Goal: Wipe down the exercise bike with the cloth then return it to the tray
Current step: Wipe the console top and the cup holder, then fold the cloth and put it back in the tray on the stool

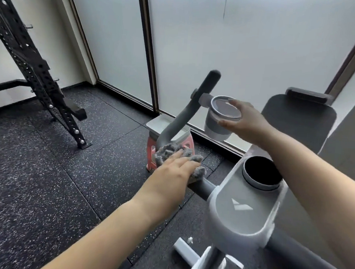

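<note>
The exercise bike's grey console [242,210] sits at lower right, and its dark left handlebar [186,116] curves up from there. My left hand [173,174] presses a fluffy grey cloth [171,152] onto the bend of that handlebar. The cloth bunches around the bar under my fingers. My right hand [244,120] grips the rim of the grey cup holder [219,120] mounted on the handlebar. A white tray [158,122] rests on a pink stool [152,153] on the floor just behind the handlebar.
A black perforated rack upright [30,61] leans across the left side. Frosted glass panels [241,44] form the far wall. A dark tablet holder [299,117] stands at the right. The floor is black speckled rubber [43,177]. The bike's white base bar [185,252] lies at the bottom.
</note>
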Tool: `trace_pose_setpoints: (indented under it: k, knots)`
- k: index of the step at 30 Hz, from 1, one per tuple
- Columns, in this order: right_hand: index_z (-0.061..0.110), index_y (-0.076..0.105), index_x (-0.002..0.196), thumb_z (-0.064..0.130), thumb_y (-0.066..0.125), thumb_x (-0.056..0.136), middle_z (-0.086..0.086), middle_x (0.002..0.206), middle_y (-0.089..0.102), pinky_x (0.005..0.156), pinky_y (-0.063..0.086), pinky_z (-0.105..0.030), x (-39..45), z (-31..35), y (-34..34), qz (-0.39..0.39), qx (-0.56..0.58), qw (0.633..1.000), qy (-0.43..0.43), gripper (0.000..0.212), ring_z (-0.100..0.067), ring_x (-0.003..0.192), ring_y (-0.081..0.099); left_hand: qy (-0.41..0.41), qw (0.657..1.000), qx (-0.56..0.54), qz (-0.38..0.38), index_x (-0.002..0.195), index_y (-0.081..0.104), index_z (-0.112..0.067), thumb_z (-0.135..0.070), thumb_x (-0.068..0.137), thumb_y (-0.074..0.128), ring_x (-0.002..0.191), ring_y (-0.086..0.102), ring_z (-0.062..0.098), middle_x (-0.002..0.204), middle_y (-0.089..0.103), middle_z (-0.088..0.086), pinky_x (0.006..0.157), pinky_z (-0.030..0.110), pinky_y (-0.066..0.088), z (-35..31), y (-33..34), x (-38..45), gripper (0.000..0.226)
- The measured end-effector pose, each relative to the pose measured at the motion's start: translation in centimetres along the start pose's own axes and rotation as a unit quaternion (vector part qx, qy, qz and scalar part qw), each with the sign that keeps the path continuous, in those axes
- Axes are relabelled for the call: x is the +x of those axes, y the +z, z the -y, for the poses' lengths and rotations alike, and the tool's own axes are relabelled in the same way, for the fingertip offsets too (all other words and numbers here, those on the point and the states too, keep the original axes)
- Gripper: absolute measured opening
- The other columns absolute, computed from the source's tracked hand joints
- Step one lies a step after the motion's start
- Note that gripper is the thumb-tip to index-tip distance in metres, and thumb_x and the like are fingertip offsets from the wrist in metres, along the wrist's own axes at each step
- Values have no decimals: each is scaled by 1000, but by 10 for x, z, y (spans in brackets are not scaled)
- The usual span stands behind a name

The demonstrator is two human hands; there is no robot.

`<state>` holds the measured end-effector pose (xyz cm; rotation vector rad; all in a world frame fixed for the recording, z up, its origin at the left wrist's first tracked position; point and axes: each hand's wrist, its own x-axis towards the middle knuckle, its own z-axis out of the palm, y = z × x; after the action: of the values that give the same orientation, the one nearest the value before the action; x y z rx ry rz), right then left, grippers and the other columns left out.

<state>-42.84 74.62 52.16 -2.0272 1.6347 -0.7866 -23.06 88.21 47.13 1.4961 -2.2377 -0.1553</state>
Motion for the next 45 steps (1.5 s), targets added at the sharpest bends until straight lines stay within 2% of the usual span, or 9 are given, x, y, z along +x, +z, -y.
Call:
trace_pose_setpoints:
  k: [7,11,15,20,24,32,35,39,45]
  knots:
    - [20,48,134,8,56,89,-2,136,54,112,33,-31,-74,10,-22,-97,69,993,-19,48,-17,127,48,22,992,-124,4,131,51,-24,-8,91,44,136,35,16,140,50,0,113,23,22,-49,11,-12,43]
    - [18,54,126,-3,47,90,-2,124,59,100,42,-14,-126,15,-30,-121,124,985,-16,43,-12,114,55,-25,960,-278,31,116,59,-26,-20,93,46,107,58,20,106,66,0,92,28,41,-56,-16,-12,27]
    - [16,56,122,9,50,94,-7,116,65,100,47,-27,-171,20,-44,-113,193,975,-2,29,-17,109,60,-56,869,-490,-35,109,58,-25,-21,98,44,107,62,24,108,66,7,96,45,49,-88,-47,-11,19]
    - [9,62,117,25,54,94,-8,111,69,95,50,-33,-225,26,-66,22,256,966,8,29,-17,104,65,-81,705,-700,81,116,58,-15,-25,97,41,108,63,30,118,64,15,90,51,52,-126,-52,-20,28]
    - [8,66,85,18,63,88,-11,86,68,91,54,-47,-261,14,-80,-33,269,961,47,10,-27,88,65,-108,745,-653,89,113,60,-21,-32,96,43,103,65,29,114,66,11,81,53,55,-152,-37,-33,26]
    - [18,59,79,18,61,88,1,74,60,77,50,-39,-338,-15,-120,-137,279,949,57,9,-14,73,57,-181,757,-628,4,89,65,-13,-21,92,54,56,67,14,73,72,0,52,32,59,-205,-19,-69,14]
    - [22,57,96,10,58,89,-5,82,66,86,53,-42,-366,-28,-127,-138,298,942,67,13,-17,80,62,-193,760,-618,-58,86,63,-12,-18,92,57,54,68,14,63,71,-2,49,27,57,-222,-15,-83,11]
    - [41,46,129,-2,46,85,-27,96,66,94,48,-54,-402,-31,-127,-68,309,947,50,62,-27,84,58,-153,782,-600,-72,84,63,-10,-19,92,57,51,66,11,60,67,-3,50,27,58,-246,-19,-102,13]
    - [29,74,96,11,56,80,-19,111,69,96,48,-49,-448,-18,-122,-86,239,965,66,30,-21,88,58,-90,825,-554,-61,83,64,-11,-19,92,57,53,65,8,68,66,2,52,22,56,-260,-36,-131,14]
